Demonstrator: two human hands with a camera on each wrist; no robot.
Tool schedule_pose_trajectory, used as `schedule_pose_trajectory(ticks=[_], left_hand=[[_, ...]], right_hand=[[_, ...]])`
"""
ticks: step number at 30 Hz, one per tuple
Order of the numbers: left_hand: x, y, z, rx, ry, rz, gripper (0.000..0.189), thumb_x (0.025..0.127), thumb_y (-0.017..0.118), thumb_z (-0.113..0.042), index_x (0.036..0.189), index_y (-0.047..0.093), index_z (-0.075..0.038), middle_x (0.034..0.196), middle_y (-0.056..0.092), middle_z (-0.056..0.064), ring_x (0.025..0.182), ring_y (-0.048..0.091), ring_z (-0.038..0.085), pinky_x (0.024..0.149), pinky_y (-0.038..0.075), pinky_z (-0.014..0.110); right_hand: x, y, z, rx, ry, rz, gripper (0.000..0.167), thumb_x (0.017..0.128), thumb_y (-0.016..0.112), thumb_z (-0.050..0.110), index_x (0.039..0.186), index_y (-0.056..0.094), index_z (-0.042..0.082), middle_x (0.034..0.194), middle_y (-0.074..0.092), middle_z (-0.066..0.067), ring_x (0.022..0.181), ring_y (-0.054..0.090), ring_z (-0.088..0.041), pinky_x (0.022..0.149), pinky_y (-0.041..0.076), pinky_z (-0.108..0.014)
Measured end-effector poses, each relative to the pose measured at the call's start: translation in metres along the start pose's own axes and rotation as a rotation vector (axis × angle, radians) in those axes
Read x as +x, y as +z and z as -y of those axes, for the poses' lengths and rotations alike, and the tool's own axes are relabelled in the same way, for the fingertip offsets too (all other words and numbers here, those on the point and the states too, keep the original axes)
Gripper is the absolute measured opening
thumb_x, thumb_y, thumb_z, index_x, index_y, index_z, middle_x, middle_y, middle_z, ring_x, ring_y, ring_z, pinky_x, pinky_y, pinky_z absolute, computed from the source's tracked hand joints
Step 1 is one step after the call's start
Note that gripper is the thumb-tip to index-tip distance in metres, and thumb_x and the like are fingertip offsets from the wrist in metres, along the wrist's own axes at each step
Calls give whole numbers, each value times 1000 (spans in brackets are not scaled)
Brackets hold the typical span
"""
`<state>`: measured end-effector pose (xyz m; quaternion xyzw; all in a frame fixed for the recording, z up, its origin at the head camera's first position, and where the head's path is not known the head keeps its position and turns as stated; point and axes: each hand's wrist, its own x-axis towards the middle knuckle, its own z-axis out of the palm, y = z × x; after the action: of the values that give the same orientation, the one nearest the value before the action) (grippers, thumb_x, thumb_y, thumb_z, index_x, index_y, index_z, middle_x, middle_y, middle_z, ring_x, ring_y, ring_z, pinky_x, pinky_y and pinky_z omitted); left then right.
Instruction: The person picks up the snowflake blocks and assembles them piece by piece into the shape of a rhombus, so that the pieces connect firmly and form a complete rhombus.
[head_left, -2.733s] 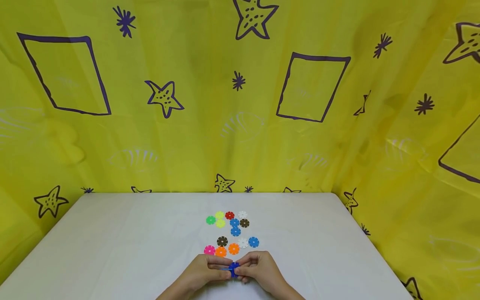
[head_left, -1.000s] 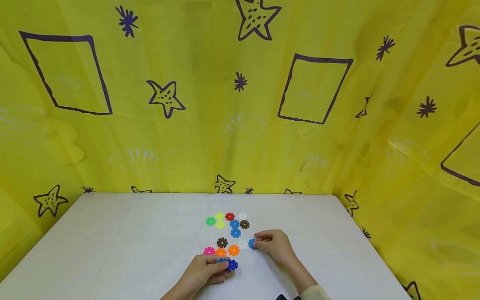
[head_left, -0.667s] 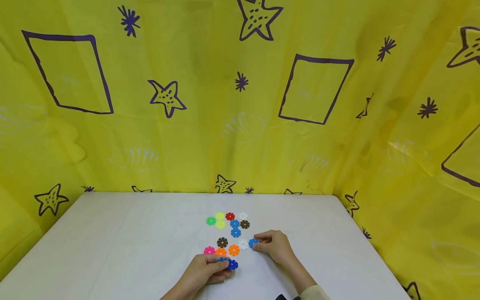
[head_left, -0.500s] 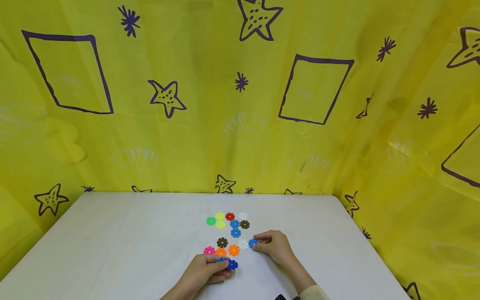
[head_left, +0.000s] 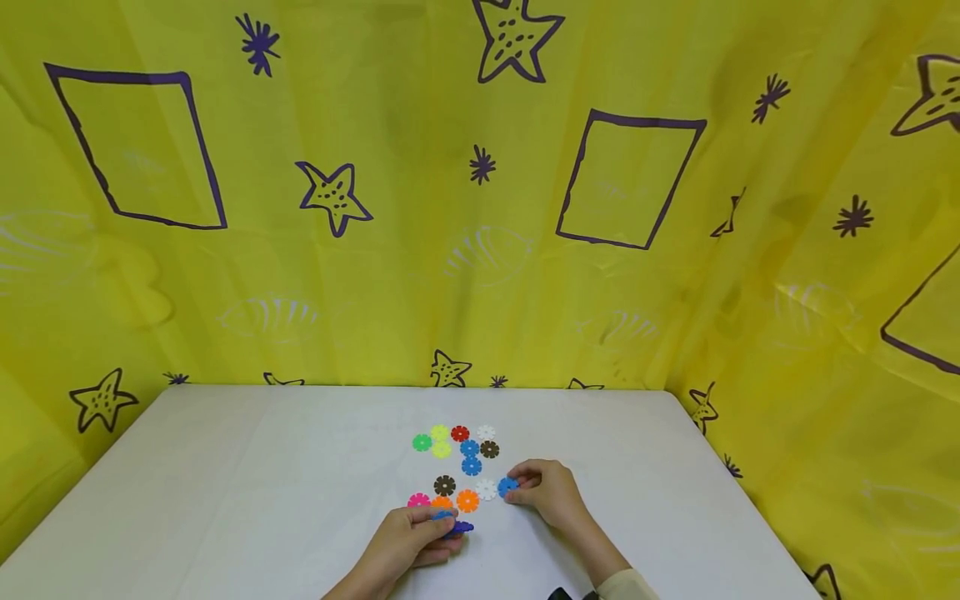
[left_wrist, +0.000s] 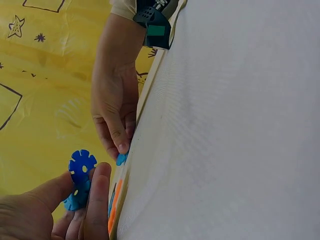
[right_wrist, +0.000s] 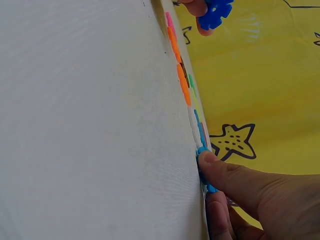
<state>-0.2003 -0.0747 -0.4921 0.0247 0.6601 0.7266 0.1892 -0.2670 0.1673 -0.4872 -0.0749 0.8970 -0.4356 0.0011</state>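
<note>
My left hand (head_left: 408,542) pinches a pair of joined notched plastic discs, held up off the table. One is a dark blue disc (left_wrist: 81,162); below it in the left wrist view, slotted to it and partly covered by the fingers, is a light blue disc (left_wrist: 77,196). In the head view the dark blue one appears nearly edge-on. My right hand (head_left: 553,493) is further right, its thumb and fingers pinching another light blue disc (head_left: 507,485) at the right end of the nearer row. The right wrist view shows the thumb on this disc, at the tabletop.
Beside that disc lies a white disc (head_left: 486,489), then an orange disc (head_left: 468,500), a brown disc (head_left: 444,485) and a pink disc (head_left: 418,500). Several more discs, including a red disc (head_left: 460,433), form a farther cluster on the white table (head_left: 300,467). A yellow curtain (head_left: 390,283) hangs behind.
Both hands were together at the dark blue disc; my right hand has since moved right and taken hold of the light blue disc. My left hand has just tilted its joined pair.
</note>
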Motion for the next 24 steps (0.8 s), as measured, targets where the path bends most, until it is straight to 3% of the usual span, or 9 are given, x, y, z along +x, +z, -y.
schedule_pose_trajectory(ticks=[12,18,24], left_hand=[[-1,-2,1,-5,5,-1,31,96,65,-18,111,66,9,96,74,18,86,74,20,74,61,27],[-2,-2,0,-6,12,-2,30,98,62,-17,111,65,9,98,74,18,86,74,20,74,61,27],[-1,-3,0,-12,8,12,30,100,58,-14,114,62,12,101,74,19,88,74,21,75,61,27]], right_hand=[[-5,1,1,50,-37,-27,21,73,85,4,85,68,5,76,66,0,70,58,-12,62,50,-18],[-8,-1,3,78,-22,12,16,78,81,5,92,73,3,76,68,0,68,58,-11,60,49,-18],[-11,-1,2,238,59,99,20,83,76,4,100,73,-4,77,71,-6,63,62,-10,59,57,-22]])
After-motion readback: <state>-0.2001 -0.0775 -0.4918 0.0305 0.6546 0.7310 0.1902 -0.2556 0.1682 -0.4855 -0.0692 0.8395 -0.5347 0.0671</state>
